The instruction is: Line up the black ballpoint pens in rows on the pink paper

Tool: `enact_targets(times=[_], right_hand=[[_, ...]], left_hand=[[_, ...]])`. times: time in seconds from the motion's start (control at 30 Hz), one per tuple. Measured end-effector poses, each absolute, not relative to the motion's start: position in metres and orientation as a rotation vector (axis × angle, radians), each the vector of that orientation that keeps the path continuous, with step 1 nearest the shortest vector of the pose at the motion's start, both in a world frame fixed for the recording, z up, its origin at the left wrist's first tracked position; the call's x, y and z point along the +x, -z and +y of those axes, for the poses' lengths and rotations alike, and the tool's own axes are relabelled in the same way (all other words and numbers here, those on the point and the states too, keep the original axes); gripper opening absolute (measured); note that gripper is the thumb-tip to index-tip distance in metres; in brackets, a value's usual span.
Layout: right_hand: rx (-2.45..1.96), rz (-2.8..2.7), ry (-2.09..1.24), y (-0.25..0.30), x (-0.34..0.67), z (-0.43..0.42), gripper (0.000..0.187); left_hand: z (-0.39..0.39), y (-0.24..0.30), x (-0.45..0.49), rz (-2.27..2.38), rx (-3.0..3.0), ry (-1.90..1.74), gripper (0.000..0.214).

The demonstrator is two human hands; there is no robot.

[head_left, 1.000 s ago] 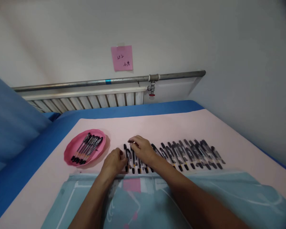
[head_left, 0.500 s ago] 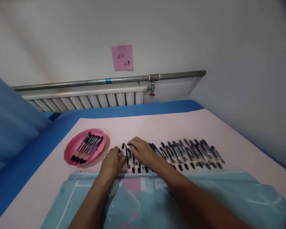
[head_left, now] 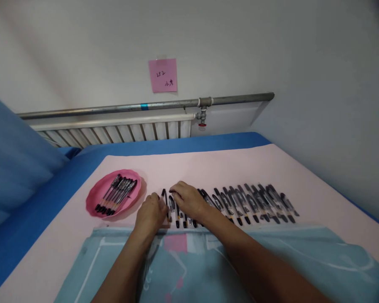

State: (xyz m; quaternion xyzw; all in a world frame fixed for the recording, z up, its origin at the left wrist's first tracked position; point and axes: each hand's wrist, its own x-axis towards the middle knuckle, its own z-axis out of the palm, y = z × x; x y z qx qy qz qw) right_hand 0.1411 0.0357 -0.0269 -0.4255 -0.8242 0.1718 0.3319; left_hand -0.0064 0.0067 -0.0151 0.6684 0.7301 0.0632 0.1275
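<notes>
My left hand (head_left: pixel 150 211) is closed, fingers curled around a slim pen (head_left: pixel 166 201) with a black upper end, partly hidden by the fingers. Just to its right, my right hand (head_left: pixel 189 201) bends over the left part of a row of pens. Its fingers are pinched together, with a small dark bit at the tips that I cannot make out. Between the hands lies a clear pen cap (head_left: pixel 172 203) with a dark clip. Black-ended pens and loose caps (head_left: pixel 252 203) run rightward along the row, several of them under my right hand and wrist.
A pink scalloped dish (head_left: pixel 93 198) holding several black pens (head_left: pixel 118 193) stands at the left. The pale pink sheet (head_left: pixel 208 166) lies over a blue surface. A light blue printed cloth (head_left: pixel 113 252) covers the near side. Behind are a radiator (head_left: pixel 120 132) and metal pipe (head_left: pixel 107 110).
The black-ended pen at my left hand has come right, against the thin dark rod that stood apart from it. My right hand has hardly moved; the view has shifted slightly.
</notes>
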Motion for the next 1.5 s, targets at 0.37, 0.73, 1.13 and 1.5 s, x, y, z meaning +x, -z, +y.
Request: enact_targets(times=[0.37,0.73,1.13,1.5], right_hand=[[-1.185,-2.039,-0.646,0.015,0.134,0.032,0.014],[-1.191,-1.435,-1.116,-0.001,0.137,0.032,0.018],[-1.205,-1.497,-1.07,0.002,0.139,0.033,0.017],[-1.213,-1.618,-0.961,0.01,0.14,0.035,0.018]], left_hand=[[0.007,0.007,-0.011,1.907,1.932,-0.673,0.021],[0.005,0.011,-0.011,1.72,1.883,-0.641,0.016],[0.006,0.009,-0.006,1.92,1.943,-0.175,0.013],[0.009,0.02,-0.015,2.001,1.7,-0.541,0.009]])
